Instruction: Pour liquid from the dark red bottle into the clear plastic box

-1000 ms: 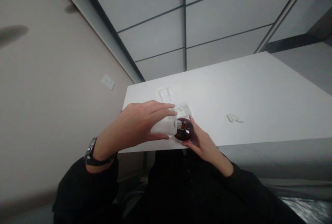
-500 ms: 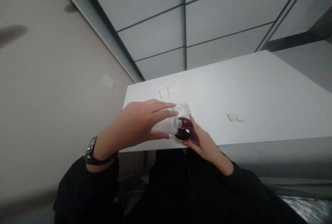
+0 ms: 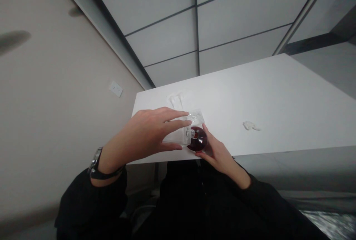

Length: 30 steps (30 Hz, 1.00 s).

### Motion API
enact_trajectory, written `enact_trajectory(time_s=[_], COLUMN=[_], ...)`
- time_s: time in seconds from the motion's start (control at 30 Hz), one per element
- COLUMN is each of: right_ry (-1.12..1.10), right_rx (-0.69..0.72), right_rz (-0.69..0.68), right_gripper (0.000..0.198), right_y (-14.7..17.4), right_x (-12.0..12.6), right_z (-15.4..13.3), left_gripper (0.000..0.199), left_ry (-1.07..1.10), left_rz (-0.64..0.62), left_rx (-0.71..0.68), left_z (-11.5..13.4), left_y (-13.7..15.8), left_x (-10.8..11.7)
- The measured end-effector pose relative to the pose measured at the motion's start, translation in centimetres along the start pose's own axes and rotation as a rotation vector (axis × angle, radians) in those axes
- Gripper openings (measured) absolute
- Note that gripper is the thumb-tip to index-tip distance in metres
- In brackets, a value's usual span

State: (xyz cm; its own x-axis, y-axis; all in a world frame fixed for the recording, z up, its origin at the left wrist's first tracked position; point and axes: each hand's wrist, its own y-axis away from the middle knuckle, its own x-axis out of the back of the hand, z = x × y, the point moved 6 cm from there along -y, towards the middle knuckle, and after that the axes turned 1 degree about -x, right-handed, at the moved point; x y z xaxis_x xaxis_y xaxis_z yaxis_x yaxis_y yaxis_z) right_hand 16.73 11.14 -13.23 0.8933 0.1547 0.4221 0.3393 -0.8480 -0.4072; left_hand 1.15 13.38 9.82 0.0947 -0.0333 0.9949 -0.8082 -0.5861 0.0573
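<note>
- Right of the right hand (image 3: 218,154), the white desk (image 3: 289,99) lies open for a hand to pass, interrupted by one crumpled scrap (image 3: 250,125).
- At the near edge, the left hand (image 3: 144,132), clear container (image 3: 175,137), dark red bottle (image 3: 201,144) and right hand block the way together.
- Just beyond, a clear packet (image 3: 197,117) lies flat.
- A wall (image 3: 69,91) bounds the left; panelled doors (image 3: 236,13) stand behind.

A white table (image 3: 278,95) spreads beneath and beyond the left fingers (image 3: 178,124). Well to the right of them lies a small crumpled scrap (image 3: 249,125). Panelled doors (image 3: 164,32) stand past the fingers; to the fingers' left, a pale wall (image 3: 55,84) carries a socket (image 3: 116,89).
</note>
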Motion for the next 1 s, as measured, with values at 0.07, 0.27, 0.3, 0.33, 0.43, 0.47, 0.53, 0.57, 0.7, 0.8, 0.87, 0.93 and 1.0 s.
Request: enact_trajectory(time_s=[0.07,0.27,0.3,0.33,0.43,0.47,0.53,0.57,0.7,0.8,0.87,0.93,1.0], right_ry=[0.002,0.0,0.001,0.002,0.004,0.005,0.005,0.006,0.005,0.002,0.003,0.003,0.002], right_rx=[-0.009,-0.004,-0.003,-0.004,0.0,0.001,0.001,0.001,0.002,0.009,0.011,0.01,0.009], right_rz=[-0.002,0.001,0.001,0.0,0.003,0.004,0.003,0.001,-0.008,-0.002,0.005,0.007,0.007], right_gripper=[0.106,0.107,0.107,0.107,0.107,0.107,0.107,0.108,0.109,0.109,0.11,0.11,0.11], right_y=[0.0,0.1,0.1,0.1,0.1,0.1,0.1,0.1,0.0,0.0,0.0,0.0,0.0], right_x=[0.0,-0.1,-0.1,-0.1,-0.1,-0.1,0.0,0.0,0.0,0.1,0.1,0.1,0.2], right_z=[0.1,0.2,0.2,0.3,0.2,0.2,0.2,0.1,0.1,0.0,0.0,-0.1,-0.1], left_gripper=[0.052,0.053,0.053,0.053,0.051,0.051,0.051,0.051,0.052,0.049,0.049,0.049,0.048], left_ry=[-0.012,-0.025,-0.026,-0.027,-0.031,-0.032,-0.032,-0.033,-0.032,-0.031,-0.035,-0.04,-0.047], left_rz=[-0.008,-0.031,-0.034,-0.038,-0.037,-0.037,-0.039,-0.041,-0.049,-0.053,-0.055,-0.062,-0.072], left_rx=[0.003,0.006,0.007,0.009,0.009,0.01,0.009,0.009,0.006,0.008,0.009,0.006,0.007], left_z=[0.1,0.3,0.3,0.3,0.4,0.4,0.4,0.4,0.4,0.5,0.6,0.7,0.8], left_y=[-0.1,-0.4,-0.4,-0.5,-0.5,-0.6,-0.6,-0.6,-0.7,-0.8,-0.9,-1.1,-1.2], left_x=[0.1,0.2,0.3,0.3,0.4,0.4,0.4,0.4,0.4,0.5,0.5,0.6,0.7])
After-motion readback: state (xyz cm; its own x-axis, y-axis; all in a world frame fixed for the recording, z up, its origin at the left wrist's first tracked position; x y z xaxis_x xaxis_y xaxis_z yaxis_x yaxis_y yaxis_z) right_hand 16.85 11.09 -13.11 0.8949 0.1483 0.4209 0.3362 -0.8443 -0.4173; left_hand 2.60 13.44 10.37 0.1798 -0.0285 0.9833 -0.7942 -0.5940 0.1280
